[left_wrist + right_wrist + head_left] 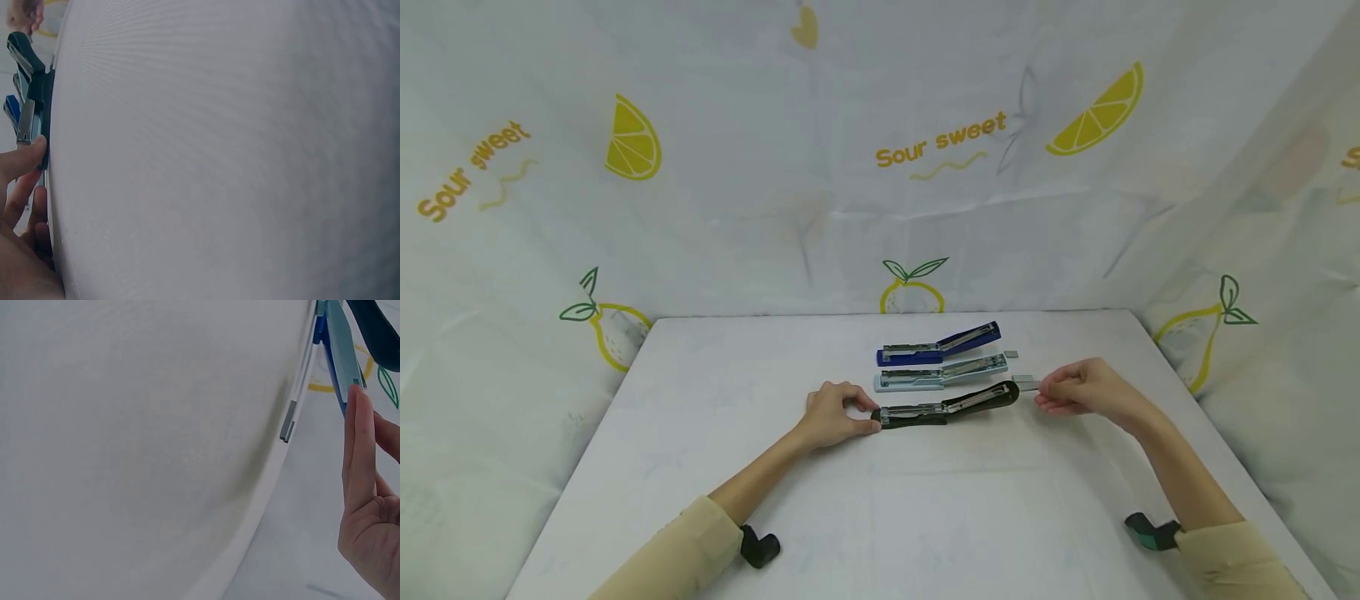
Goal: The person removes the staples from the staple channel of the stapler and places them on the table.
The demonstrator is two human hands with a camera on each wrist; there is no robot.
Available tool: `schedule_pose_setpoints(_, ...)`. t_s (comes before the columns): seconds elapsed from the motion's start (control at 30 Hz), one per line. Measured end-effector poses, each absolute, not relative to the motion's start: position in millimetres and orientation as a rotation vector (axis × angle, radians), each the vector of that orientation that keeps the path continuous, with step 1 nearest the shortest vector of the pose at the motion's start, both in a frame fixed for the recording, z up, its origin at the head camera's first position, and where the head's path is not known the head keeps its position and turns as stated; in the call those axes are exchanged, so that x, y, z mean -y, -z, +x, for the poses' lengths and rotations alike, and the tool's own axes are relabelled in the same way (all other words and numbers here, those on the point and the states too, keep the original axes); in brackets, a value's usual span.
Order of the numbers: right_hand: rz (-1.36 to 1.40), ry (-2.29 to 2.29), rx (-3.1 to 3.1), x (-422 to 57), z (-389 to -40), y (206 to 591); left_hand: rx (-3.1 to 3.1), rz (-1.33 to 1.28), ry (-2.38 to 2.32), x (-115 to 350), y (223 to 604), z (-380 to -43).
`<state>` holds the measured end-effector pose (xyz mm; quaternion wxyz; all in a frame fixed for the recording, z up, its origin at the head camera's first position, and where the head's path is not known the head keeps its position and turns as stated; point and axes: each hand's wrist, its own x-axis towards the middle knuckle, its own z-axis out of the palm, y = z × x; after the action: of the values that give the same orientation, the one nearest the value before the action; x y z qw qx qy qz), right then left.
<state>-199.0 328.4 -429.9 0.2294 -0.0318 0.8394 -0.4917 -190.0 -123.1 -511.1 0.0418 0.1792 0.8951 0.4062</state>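
Observation:
Three staplers lie folded open, side by side on the white table. My left hand holds the left end of the nearest one, a black stapler, its thumb at the front side. In the left wrist view, that thumb presses beside the black stapler's base. Just beyond the stapler's raised right end, my right hand pinches a small grey strip of staples between thumb and fingertips. In the right wrist view, my right hand's fingers point up, largely hiding the strip.
Behind the black stapler lie a light blue stapler and a dark blue stapler. Another staple strip rests near the light blue stapler's right end. A white cloth with lemon prints hangs behind the table.

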Motion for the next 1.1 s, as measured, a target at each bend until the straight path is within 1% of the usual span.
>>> schedule_pose_setpoints(0.33, -0.139, 1.218, -2.263, -330, -199, 445, -2.736, 0.555, -1.24, 122, 512, -190)
schedule_pose_setpoints(0.83, -0.132, 1.183, -2.201, -333, -201, 448, -2.738, 0.55, -1.24, 122, 508, -190)
schedule_pose_setpoints(1.1, -0.16, 1.063, -2.279, -331, -202, 444, -2.734, 0.537, -1.236, 122, 506, -187)
